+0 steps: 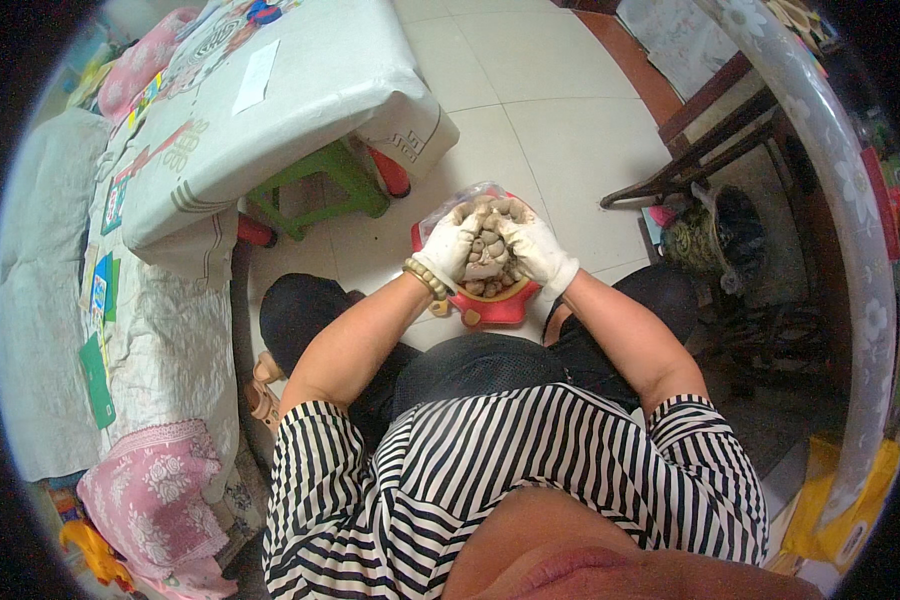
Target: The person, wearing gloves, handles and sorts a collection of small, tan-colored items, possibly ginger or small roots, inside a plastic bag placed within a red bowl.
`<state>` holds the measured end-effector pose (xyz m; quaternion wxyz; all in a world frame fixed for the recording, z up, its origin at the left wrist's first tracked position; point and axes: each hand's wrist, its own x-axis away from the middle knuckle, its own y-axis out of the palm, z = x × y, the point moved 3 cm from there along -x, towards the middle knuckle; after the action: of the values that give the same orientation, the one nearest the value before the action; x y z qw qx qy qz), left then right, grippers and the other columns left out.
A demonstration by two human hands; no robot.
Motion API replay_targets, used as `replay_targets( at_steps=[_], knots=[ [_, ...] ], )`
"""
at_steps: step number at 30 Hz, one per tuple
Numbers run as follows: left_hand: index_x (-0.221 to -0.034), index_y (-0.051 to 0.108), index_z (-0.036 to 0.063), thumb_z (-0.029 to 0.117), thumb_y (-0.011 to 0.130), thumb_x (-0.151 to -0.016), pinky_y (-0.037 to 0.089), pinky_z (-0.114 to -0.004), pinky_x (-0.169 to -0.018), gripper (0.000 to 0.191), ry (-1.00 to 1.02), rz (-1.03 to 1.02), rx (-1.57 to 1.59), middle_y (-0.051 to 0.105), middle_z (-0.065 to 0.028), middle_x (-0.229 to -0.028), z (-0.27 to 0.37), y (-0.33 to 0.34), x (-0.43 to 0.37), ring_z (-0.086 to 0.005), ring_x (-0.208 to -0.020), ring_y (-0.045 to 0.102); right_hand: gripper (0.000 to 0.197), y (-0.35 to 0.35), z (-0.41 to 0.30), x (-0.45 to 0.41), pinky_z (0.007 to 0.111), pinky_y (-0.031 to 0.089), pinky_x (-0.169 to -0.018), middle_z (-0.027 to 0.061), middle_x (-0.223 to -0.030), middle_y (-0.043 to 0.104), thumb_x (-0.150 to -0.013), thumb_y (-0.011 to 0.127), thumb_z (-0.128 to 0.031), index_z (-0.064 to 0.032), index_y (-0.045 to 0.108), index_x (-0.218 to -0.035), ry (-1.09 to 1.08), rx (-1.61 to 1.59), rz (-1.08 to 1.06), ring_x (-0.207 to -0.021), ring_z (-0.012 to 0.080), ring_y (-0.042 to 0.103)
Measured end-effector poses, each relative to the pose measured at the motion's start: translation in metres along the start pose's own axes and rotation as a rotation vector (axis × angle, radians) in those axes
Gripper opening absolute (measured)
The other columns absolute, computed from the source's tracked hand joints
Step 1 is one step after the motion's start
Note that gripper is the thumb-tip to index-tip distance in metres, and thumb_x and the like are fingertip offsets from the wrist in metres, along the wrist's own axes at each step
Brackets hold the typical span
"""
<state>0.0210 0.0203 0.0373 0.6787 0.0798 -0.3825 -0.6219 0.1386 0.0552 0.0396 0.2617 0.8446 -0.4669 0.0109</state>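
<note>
My left hand (450, 244), in a white glove with soiled fingertips and a beaded bracelet at the wrist, is curled over a red basin (495, 311) between my knees. My right hand (536, 251), gloved alike, meets it from the other side. The fingertips of both come together at small brownish, roundish lumps (490, 247); what exactly each hand pinches is too small to tell. More lumps lie lower in the basin, and clear plastic shows at its far rim.
A cloth-covered table (307, 90) stands at the upper left, with a green plastic stool (322, 187) under it. Left of me is a cloth-covered seat (172, 337). Dark wooden furniture (690, 150) and a bag of stringy material (697, 232) are at the right. Tan clogs (262, 394) lie by my left leg.
</note>
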Motion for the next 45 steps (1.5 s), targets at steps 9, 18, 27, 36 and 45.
replay_targets(
  at_steps=[9, 18, 27, 36, 45],
  knots=[
    [-0.116, 0.050, 0.0069, 0.021, 0.046, -0.094, 0.056, -0.032, -0.070, 0.027, -0.062, -0.050, 0.012, 0.060, -0.0111, -0.103, -0.024, -0.027, -0.022, -0.0193, -0.085, 0.063, 0.030, -0.001, 0.012, -0.006, 0.023, 0.050, -0.075, 0.0058, -0.107, 0.056, -0.091, 0.053, -0.016, -0.0040, 0.046, -0.118, 0.060, 0.180, -0.012, -0.092, 0.0120, 0.058],
    [-0.116, 0.050, 0.0037, 0.026, 0.046, -0.094, 0.054, -0.031, -0.073, 0.032, -0.139, 0.006, -0.017, 0.059, -0.0119, -0.107, -0.019, -0.022, -0.012, -0.0196, -0.087, 0.063, 0.031, -0.004, 0.023, -0.004, 0.024, 0.050, -0.073, 0.0060, -0.102, 0.057, -0.092, 0.052, -0.020, -0.0027, 0.046, -0.117, 0.096, 0.041, -0.073, -0.088, 0.0110, 0.058],
    [-0.113, 0.052, 0.0084, 0.027, 0.046, -0.094, 0.056, -0.029, -0.060, 0.027, -0.080, -0.038, -0.006, 0.060, -0.0070, -0.096, -0.018, -0.019, -0.012, -0.0146, -0.072, 0.063, 0.029, 0.008, 0.004, 0.005, 0.021, 0.047, -0.065, 0.0023, -0.092, 0.055, -0.092, 0.051, -0.022, -0.0040, 0.047, -0.115, 0.068, 0.371, 0.008, -0.077, 0.0071, 0.054],
    [-0.103, 0.052, 0.0126, 0.029, 0.042, -0.095, 0.045, -0.022, -0.040, 0.021, -0.035, 0.156, -0.053, 0.055, 0.0012, -0.066, -0.014, -0.001, -0.001, -0.0072, -0.046, 0.049, 0.023, 0.010, 0.011, 0.004, 0.024, 0.049, -0.069, 0.0056, -0.098, 0.055, -0.088, 0.047, -0.004, -0.0034, 0.048, -0.111, -0.166, 0.325, 0.095, -0.083, 0.0102, 0.054],
    [-0.110, 0.052, 0.0151, 0.033, 0.042, -0.095, 0.050, -0.024, -0.049, 0.025, -0.016, 0.060, -0.100, 0.059, -0.0016, -0.080, -0.035, -0.031, -0.023, -0.0098, -0.055, 0.054, 0.028, -0.005, 0.031, -0.007, 0.025, 0.051, -0.072, 0.0057, -0.100, 0.054, -0.086, 0.042, 0.003, -0.0041, 0.048, -0.112, -0.066, 0.208, 0.049, -0.085, 0.0117, 0.056]
  ],
)
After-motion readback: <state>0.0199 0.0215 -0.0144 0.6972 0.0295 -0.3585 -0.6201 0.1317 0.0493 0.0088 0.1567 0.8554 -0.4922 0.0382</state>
